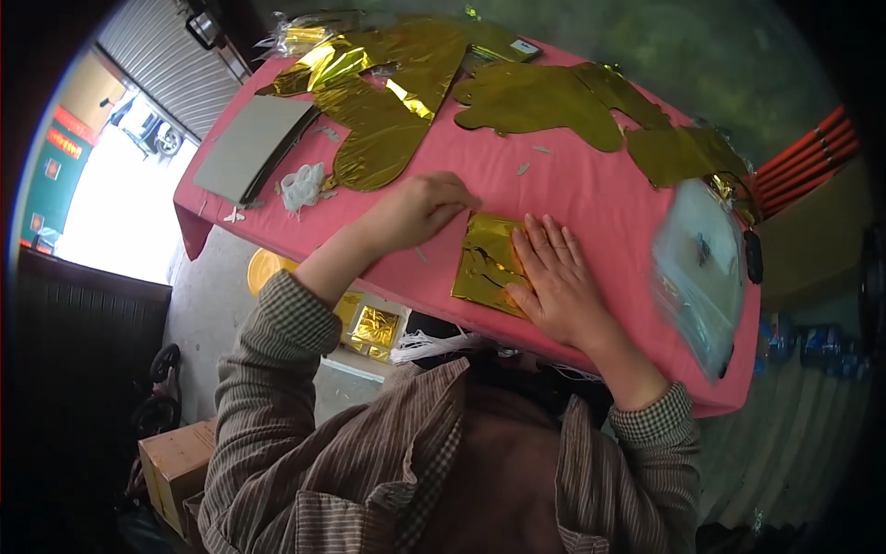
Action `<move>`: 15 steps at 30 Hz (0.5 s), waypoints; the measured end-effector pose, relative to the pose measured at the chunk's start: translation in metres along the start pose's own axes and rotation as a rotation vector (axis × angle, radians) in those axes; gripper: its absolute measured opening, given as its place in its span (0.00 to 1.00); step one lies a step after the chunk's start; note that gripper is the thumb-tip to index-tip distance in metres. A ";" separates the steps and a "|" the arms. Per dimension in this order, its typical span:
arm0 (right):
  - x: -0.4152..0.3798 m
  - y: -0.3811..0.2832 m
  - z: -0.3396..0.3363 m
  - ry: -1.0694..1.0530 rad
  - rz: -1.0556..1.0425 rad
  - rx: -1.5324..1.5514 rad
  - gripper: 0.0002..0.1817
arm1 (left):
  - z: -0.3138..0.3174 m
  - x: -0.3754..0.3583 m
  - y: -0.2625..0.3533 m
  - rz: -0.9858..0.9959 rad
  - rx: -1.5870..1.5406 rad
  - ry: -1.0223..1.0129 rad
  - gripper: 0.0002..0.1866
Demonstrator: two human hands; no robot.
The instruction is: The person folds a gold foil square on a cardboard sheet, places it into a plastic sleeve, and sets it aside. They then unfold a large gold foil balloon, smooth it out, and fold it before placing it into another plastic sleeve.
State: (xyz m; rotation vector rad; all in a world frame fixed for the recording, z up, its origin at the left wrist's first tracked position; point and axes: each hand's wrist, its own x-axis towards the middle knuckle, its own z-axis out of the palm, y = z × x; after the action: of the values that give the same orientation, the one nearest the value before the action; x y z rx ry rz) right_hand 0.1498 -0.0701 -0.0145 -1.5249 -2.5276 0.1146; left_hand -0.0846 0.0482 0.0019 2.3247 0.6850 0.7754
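Observation:
A folded gold foil sheet (489,263) lies on the pink-covered table (415,268) near its front edge. My right hand (556,282) rests flat on the foil's right side, fingers spread. Just beyond the foil's upper left corner is my left hand (432,208), its fingers bent and pressed together; whatever may be between the fingertips is too small to make out. Large flat gold foil shapes (388,138) spread over the far left part of the table, and more gold foil (554,97) lies at the far middle and right.
A stack of grey sheets (249,148) and a bundle of white string (303,187) are on the left. Clear plastic bags (701,268) lie at the right edge. Below the table edge, a container holds gold packets (377,327). A cardboard box (175,462) stands on the floor.

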 end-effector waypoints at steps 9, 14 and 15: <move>0.001 0.001 0.000 -0.016 0.013 -0.014 0.37 | -0.003 0.014 -0.011 0.195 0.194 -0.200 0.12; 0.001 0.001 0.000 -0.018 0.021 -0.009 0.37 | -0.008 0.019 -0.003 0.274 0.376 -0.275 0.12; 0.001 0.001 0.001 -0.016 0.021 -0.010 0.37 | -0.008 0.019 -0.003 0.276 0.377 -0.274 0.12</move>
State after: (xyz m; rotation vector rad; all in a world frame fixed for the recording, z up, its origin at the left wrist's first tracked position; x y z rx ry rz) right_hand 0.1505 -0.0688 -0.0155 -1.5610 -2.5293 0.1175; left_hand -0.0770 0.0648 0.0123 2.8432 0.4196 0.4531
